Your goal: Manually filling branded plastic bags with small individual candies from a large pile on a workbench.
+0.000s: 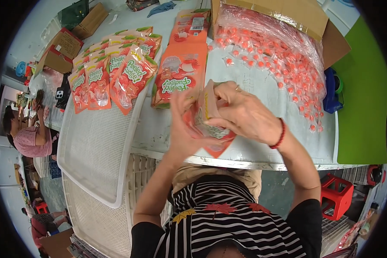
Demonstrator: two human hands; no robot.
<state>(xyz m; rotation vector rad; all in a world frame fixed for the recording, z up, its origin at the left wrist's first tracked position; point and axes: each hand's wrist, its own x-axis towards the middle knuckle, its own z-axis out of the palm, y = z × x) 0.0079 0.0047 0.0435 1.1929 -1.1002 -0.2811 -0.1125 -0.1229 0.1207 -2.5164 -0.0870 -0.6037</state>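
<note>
Over the table's front edge I hold a red and pink candy pouch [218,151] upright between both hands. My left hand [182,129] wraps round its left side, thumb and fingers curved against it. With its fingers at the pouch's top edge, my right hand [251,116] grips the rim from the right; the fingertips are partly hidden and slightly blurred. Just beyond my hands lies a stack of flat pouches [176,71] of the same print. To the right spreads a heap of small red candies [284,71] in clear wrappers.
Plumper pouches [133,79] lie in overlapping rows on a white mesh tray [96,150] at left. A cardboard box [279,15] lined with clear plastic stands behind the candies. A blue tape dispenser [331,90] sits at right, a red stool [337,195] below. Another person [30,139] works at far left.
</note>
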